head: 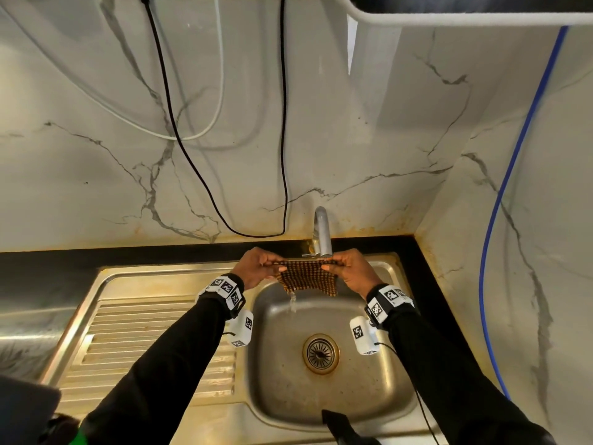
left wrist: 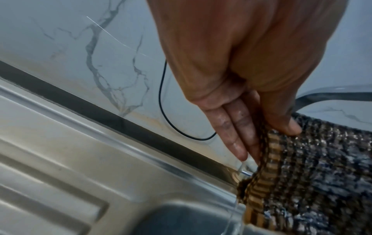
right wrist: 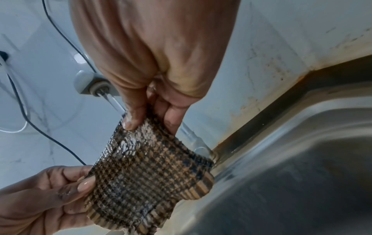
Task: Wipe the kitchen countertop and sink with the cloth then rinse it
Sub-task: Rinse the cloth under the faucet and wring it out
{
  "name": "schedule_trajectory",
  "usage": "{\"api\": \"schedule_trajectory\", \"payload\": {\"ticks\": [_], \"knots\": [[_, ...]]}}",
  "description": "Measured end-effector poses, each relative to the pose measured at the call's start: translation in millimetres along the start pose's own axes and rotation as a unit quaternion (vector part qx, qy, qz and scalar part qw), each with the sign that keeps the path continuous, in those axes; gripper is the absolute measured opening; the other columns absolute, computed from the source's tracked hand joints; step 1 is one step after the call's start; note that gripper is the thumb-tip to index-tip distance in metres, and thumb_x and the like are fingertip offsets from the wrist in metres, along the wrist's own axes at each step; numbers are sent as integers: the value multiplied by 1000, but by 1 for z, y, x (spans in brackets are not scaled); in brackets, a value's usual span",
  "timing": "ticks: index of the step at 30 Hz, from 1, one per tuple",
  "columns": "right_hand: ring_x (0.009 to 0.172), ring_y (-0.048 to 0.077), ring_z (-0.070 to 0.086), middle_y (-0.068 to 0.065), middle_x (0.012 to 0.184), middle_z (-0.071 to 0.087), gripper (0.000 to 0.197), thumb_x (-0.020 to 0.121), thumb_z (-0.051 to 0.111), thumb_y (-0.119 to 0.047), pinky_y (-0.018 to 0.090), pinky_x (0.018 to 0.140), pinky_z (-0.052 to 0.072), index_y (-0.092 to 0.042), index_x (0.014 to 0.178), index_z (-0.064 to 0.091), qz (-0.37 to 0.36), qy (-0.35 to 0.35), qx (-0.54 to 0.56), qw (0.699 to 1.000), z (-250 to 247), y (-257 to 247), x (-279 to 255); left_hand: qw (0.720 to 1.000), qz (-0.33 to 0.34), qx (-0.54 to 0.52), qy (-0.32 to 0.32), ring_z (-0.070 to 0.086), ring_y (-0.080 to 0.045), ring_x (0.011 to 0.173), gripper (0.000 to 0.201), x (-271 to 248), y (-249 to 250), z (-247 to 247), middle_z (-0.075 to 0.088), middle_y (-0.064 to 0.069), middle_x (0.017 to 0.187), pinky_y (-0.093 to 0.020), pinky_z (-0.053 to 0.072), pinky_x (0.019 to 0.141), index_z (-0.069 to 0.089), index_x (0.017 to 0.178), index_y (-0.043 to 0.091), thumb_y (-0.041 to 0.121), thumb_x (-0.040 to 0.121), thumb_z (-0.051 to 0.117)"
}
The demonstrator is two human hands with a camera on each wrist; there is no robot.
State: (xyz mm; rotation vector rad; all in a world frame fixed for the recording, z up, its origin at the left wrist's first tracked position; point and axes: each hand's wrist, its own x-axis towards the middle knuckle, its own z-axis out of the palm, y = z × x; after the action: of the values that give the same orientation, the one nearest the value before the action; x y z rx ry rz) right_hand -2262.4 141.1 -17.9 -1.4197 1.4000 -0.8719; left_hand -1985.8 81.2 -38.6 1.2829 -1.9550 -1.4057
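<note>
A wet brown-and-black checked cloth [head: 308, 276] [left wrist: 314, 171] [right wrist: 149, 173] is stretched out flat under the tap [head: 322, 232], above the back of the steel sink basin [head: 321, 383]. My left hand [head: 261, 268] [left wrist: 251, 89] [right wrist: 46, 195] pinches its left edge between thumb and fingers. My right hand [head: 349, 271] [right wrist: 153, 89] pinches the right edge the same way. Water runs from the tap spout [right wrist: 96, 89] onto the cloth and trickles off its lower left corner into the basin. The black countertop [head: 96, 252] runs behind the sink.
A ribbed steel drainboard [head: 141, 342] lies left of the basin; the drain strainer [head: 321, 353] sits mid-basin. Marble-look walls close the back and right corner. Black [head: 282, 123] and white [head: 218, 91] cables hang on the back wall, a blue hose [head: 500, 203] on the right wall.
</note>
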Motion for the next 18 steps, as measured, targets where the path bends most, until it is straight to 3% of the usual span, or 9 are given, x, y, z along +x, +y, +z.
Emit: {"api": "schedule_trajectory", "payload": {"ticks": [5, 12, 18], "knots": [[86, 12, 73, 12, 96, 77, 17, 90, 73, -7, 18, 74, 55, -2, 107, 76, 9, 12, 18, 1000, 15, -5, 8, 1000, -1, 12, 12, 74, -16, 101, 22, -11, -6, -17, 79, 1, 103, -46, 58, 98, 76, 113, 13, 13, 91, 73], [96, 8, 71, 7, 105, 76, 24, 91, 71, -4, 15, 80, 55, -3, 115, 75, 2, -2, 7, 1000, 18, -5, 7, 1000, 4, 18, 11, 74, -15, 101, 22, -14, -11, -18, 79, 1, 103, -46, 58, 98, 76, 113, 14, 12, 92, 73], [95, 11, 74, -1, 95, 79, 24, 90, 68, 6, 24, 86, 58, -9, 105, 78, -13, 34, -2, 999, -19, 4, -3, 1000, 18, -13, -17, 75, -20, 100, 21, 5, 16, 11, 80, -2, 102, -40, 58, 97, 76, 112, 12, 11, 91, 74]]}}
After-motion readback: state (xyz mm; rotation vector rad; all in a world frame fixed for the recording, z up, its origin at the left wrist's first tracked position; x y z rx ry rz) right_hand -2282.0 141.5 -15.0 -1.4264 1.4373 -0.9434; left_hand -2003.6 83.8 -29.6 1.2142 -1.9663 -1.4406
